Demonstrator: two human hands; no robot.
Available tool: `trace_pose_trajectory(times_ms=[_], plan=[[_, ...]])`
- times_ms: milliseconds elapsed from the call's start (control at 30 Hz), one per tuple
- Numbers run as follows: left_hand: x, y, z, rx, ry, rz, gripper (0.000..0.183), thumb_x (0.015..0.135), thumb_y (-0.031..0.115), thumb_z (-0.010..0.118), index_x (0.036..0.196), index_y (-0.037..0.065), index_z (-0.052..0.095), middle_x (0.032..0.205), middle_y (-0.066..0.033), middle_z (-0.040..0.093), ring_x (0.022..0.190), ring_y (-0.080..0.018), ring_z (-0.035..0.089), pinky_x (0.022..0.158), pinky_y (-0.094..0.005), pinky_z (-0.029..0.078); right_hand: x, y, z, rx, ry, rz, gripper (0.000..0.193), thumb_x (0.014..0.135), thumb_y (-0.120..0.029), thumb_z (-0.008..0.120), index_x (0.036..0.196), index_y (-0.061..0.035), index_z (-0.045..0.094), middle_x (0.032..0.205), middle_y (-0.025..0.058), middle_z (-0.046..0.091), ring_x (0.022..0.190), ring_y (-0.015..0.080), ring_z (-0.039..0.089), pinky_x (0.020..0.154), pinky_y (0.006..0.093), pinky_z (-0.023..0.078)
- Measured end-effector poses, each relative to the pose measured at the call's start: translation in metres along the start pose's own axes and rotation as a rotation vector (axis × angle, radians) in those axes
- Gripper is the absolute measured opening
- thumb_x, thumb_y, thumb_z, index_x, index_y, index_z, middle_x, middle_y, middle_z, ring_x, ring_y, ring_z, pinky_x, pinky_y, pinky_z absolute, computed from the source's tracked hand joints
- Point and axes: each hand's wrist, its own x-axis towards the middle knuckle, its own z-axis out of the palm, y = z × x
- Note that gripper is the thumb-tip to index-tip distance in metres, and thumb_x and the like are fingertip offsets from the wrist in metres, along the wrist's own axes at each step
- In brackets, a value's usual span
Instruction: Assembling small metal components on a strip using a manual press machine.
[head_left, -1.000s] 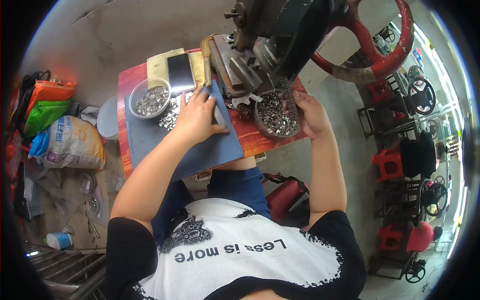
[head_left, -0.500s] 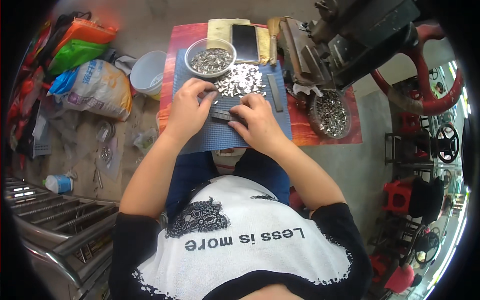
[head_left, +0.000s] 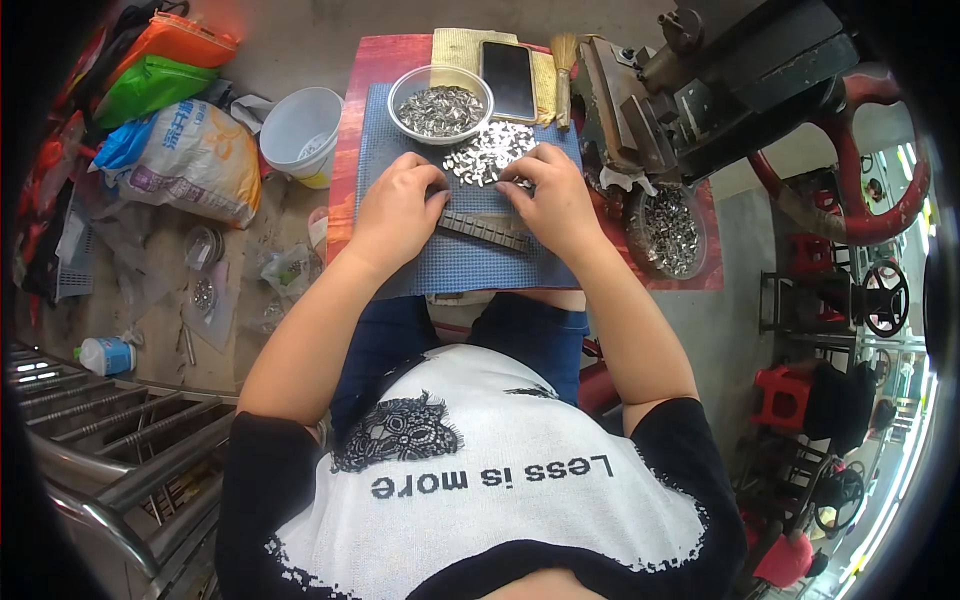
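Observation:
A dark slotted metal bar lies slantwise on the blue ribbed mat. My left hand is beside the bar's left end, fingers curled and thumb close to the fingertips; whatever they hold is hidden. Beyond the bar spreads a loose pile of small shiny metal parts. At the pile's near right edge my right hand has thumb and fingers drawn together, and any part between them is too small to make out. A clear round bowl full of similar metal parts stands behind my left hand.
A phone lies on yellow cloth at the back, beside a small brush. To the right stand a dark machine with a red handwheel and another bowl of metal parts. A white bucket is at the left.
My right hand has left the slotted bar and moved up and right to the pile. More of the bar shows, now slanting. The flat grey strip at the mat's right no longer shows there.

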Motion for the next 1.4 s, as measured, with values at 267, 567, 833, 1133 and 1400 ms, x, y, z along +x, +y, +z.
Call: trace_pose_trajectory(times_ms=[267, 567, 833, 1133, 1400], plan=[[0.010, 0.001, -0.031, -0.262, -0.326, 0.004, 0.016, 0.083, 0.010, 0.071, 0.092, -0.003, 0.069, 0.096, -0.0147, 0.064, 0.080, -0.0256, 0.064, 0.075, -0.0360, 0.052, 0.003, 0.006, 0.007, -0.139, 0.027, -0.105, 0.016, 0.082, -0.011, 0.071, 0.093, -0.0017, 0.064, 0.088, 0.0120, 0.060, 0.090, 0.0314, 0.060, 0.081, 0.0406, 0.048], [0.015, 0.001, -0.033, -0.192, -0.444, 0.046, 0.017, 0.083, 0.006, 0.072, 0.094, -0.005, 0.067, 0.086, -0.0123, 0.064, 0.076, -0.0205, 0.061, 0.072, -0.0326, 0.051, -0.039, -0.009, -0.018, 0.333, 0.028, 0.315, 0.012, 0.086, -0.007, 0.070, 0.096, -0.0008, 0.070, 0.094, 0.0132, 0.070, 0.081, 0.0234, 0.066, 0.072, 0.0316, 0.051], [0.008, 0.000, -0.034, -0.169, -0.427, 0.088, 0.017, 0.085, 0.006, 0.070, 0.096, -0.006, 0.065, 0.088, -0.0136, 0.064, 0.076, -0.0219, 0.062, 0.071, -0.0334, 0.051, -0.061, -0.018, -0.004, 0.336, 0.071, 0.174, 0.014, 0.083, -0.007, 0.073, 0.095, -0.0002, 0.069, 0.100, 0.0105, 0.065, 0.096, 0.0214, 0.062, 0.084, 0.0316, 0.049], [0.002, 0.007, -0.036, -0.201, -0.443, -0.007, 0.017, 0.084, 0.007, 0.070, 0.097, -0.004, 0.069, 0.089, -0.0149, 0.066, 0.079, -0.0237, 0.066, 0.073, -0.0355, 0.053, -0.062, -0.015, -0.012, 0.196, 0.017, 0.216, 0.013, 0.079, -0.012, 0.076, 0.088, -0.0029, 0.073, 0.099, 0.0123, 0.062, 0.100, 0.0308, 0.057, 0.090, 0.0394, 0.046], [0.003, -0.004, -0.034, -0.268, -0.455, -0.147, 0.024, 0.079, 0.007, 0.076, 0.099, -0.004, 0.071, 0.090, -0.0092, 0.069, 0.076, -0.0159, 0.061, 0.073, -0.0301, 0.052, -0.089, -0.029, -0.040, 0.233, 0.167, 0.211, 0.013, 0.083, -0.014, 0.074, 0.083, -0.0018, 0.070, 0.085, 0.0127, 0.064, 0.080, 0.0276, 0.063, 0.072, 0.0355, 0.050]])
